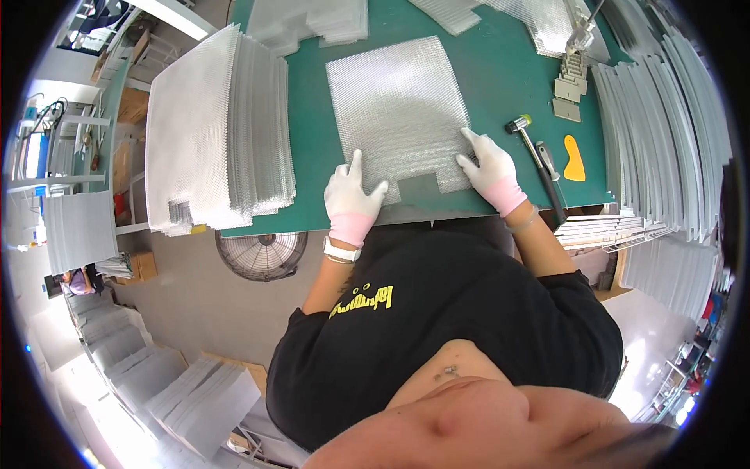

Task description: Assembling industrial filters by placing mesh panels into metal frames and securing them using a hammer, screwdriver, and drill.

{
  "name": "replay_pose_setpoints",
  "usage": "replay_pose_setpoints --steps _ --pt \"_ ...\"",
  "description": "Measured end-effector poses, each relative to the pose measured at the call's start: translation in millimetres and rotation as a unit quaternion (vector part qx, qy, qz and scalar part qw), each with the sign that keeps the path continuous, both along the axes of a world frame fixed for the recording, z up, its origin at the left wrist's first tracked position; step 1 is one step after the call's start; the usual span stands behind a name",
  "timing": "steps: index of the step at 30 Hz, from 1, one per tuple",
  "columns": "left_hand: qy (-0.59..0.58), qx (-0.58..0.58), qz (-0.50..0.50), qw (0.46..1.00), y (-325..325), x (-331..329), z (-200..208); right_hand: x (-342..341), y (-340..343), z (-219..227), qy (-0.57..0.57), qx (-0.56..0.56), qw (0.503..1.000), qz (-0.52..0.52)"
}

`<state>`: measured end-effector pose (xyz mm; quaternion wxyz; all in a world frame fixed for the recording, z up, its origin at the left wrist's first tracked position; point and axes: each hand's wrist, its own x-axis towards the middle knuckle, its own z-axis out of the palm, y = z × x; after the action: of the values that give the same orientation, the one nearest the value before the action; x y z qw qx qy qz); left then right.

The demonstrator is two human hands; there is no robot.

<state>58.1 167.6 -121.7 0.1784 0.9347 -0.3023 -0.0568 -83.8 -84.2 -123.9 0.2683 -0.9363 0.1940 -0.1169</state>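
A silvery mesh sheet with a notch in its near edge lies flat on the green tabletop in front of me. My left hand, in a white glove with a pink cuff, is at the sheet's near left corner. Its index finger points forward along the edge, with the thumb held apart. At the near right edge is my right hand, gloved the same way. Thumb and index finger are spread there, touching the sheet's side. Neither hand is closed around the sheet.
Tall mesh-sheet stacks stand at left and right. Right of my right hand lie a hammer, a screwdriver and a yellow scraper. Beyond are beige plates. A round fan sits below the table edge.
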Motion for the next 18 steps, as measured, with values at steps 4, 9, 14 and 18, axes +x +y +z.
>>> replay_pose_setpoints --steps 4,9,14,18 --pt "-0.002 -0.004 -0.007 1.000 -0.9 1.7 0.5 4.8 -6.4 5.7 -0.002 -0.007 1.000 0.001" --pt "-0.031 0.033 0.018 0.999 -11.0 7.9 17.5 6.6 -33.8 30.0 0.080 -0.028 0.996 0.017" --pt "-0.025 0.051 -0.157 0.986 -1.8 37.6 4.8 -27.5 -167.5 12.8 -0.043 -0.154 0.945 -0.286" --pt "-0.030 0.063 -0.167 0.983 -1.7 24.3 9.0 -67.8 -235.8 -17.3 0.075 -0.138 0.916 -0.369"
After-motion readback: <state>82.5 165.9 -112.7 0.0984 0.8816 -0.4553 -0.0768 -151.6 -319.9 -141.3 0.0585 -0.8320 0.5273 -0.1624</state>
